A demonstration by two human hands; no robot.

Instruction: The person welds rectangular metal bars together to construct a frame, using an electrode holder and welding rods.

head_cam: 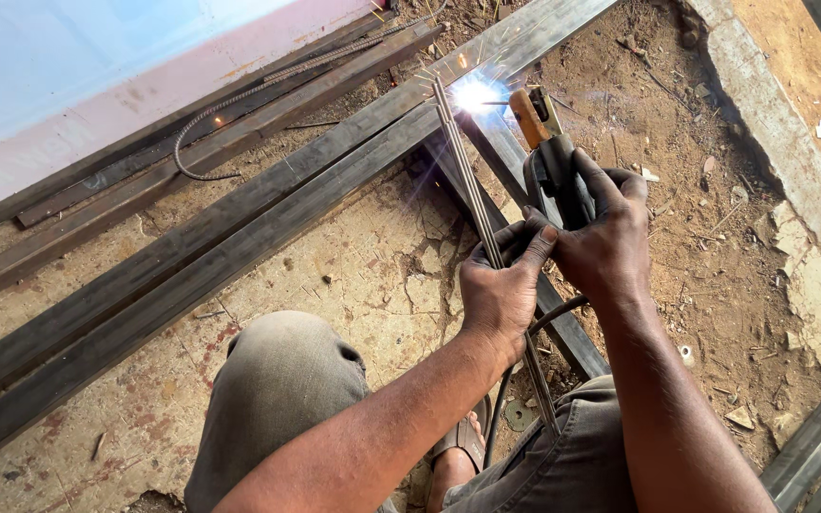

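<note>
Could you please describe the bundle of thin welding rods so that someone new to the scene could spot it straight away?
Start at the bright white welding spark where the long dark steel bars meet. Just left of it, a bundle of thin grey metal rods runs down into the left hand. Unlike the flat, wide bars on the ground, these are slender, round and held off the ground.

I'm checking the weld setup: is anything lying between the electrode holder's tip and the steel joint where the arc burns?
Nothing visible: the electrode holder in the right hand reaches the arc unobstructed; the left hand's rods pass beside it.
</note>
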